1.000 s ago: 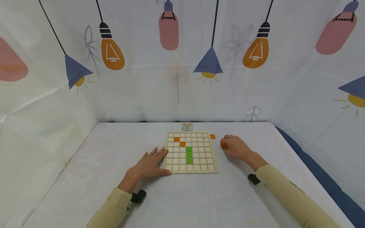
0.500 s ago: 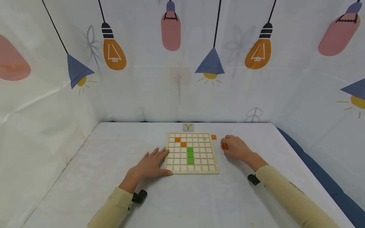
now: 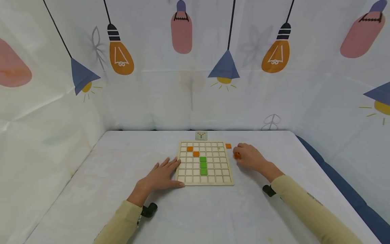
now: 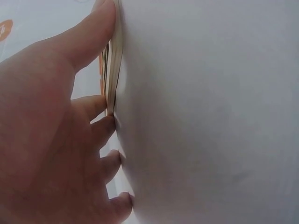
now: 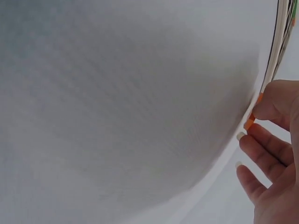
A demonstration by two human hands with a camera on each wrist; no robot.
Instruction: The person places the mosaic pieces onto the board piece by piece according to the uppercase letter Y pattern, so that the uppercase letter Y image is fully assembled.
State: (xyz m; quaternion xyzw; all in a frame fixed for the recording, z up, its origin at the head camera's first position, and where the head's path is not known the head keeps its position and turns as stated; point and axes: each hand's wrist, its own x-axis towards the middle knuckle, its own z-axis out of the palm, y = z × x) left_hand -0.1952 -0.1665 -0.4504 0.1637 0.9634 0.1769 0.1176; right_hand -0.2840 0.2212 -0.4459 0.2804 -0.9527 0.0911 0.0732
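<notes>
A square wooden grid board (image 3: 213, 184) lies on the white table. Three green tiles (image 3: 203, 165) form a column on it, and two orange tiles (image 3: 190, 148) sit diagonally up and left of them. My left hand (image 3: 159, 178) rests at the board's left side, fingers spread, thumb at the near left corner. In the left wrist view, thumb and fingertips meet the board's edge (image 4: 112, 88). Right of the board, my right hand (image 3: 250, 156) pinches an orange tile (image 5: 249, 123) between thumb and fingers, close to the tabletop; the fingers partly hide it.
Another orange tile (image 3: 228, 146) lies just off the board's far right corner. Behind the board is a small printed grid card (image 3: 201, 136). A white curtain with printed lamps (image 3: 223, 67) hangs behind the table (image 3: 195, 217).
My right hand, with the orange tile, has shifted slightly left toward the board in the last half second. The left hand and the tiles on the board stay as they were.
</notes>
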